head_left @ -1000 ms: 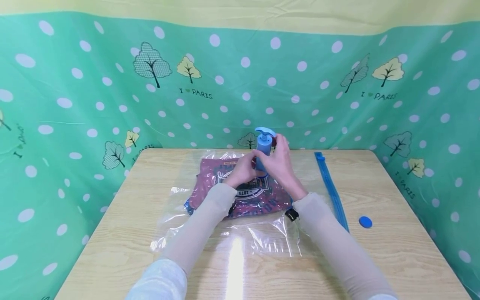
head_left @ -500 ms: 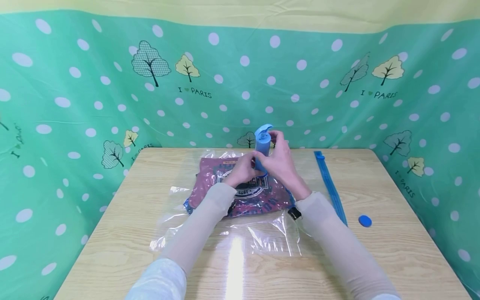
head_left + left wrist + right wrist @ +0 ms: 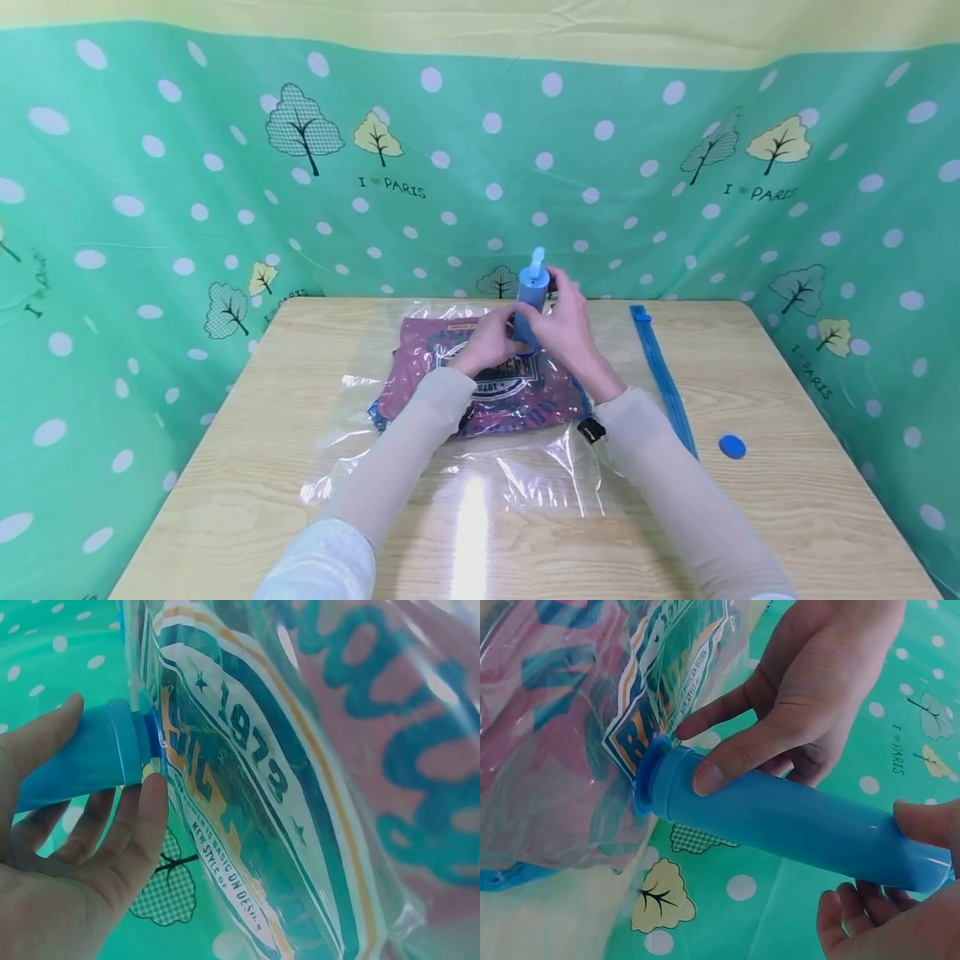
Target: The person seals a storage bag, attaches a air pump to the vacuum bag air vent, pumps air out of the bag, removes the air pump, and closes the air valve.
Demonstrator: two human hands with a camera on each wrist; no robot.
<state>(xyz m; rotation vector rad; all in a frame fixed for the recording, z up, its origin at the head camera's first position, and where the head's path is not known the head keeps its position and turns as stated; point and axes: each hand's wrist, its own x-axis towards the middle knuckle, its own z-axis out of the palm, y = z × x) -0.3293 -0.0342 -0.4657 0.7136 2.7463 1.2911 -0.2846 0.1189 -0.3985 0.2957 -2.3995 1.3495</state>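
A blue hand pump (image 3: 532, 292) stands on the valve (image 3: 646, 776) of a clear plastic storage bag (image 3: 551, 492), its base meeting the valve. Inside the bag lies a folded maroon garment (image 3: 412, 358) with printed lettering. My left hand (image 3: 487, 340) grips the pump's lower end, thumb on one side and fingers on the other, as the left wrist view shows. Higher on the barrel, near the handle, my right hand (image 3: 568, 329) holds the pump between thumb and fingers. The pump's handle (image 3: 537, 260) is seen edge-on in the head view.
To the right of the bag, a blue zip strip (image 3: 663, 379) runs along its edge, partly behind my right sleeve. A round blue cap (image 3: 732, 447) lies on the wooden table (image 3: 795, 508) further right. A green dotted curtain (image 3: 480, 208) hangs behind the table.
The pump has turned about its long axis: its handle went from lying sideways to edge-on. My right fingers shifted with it, while my left hand stays at the base.
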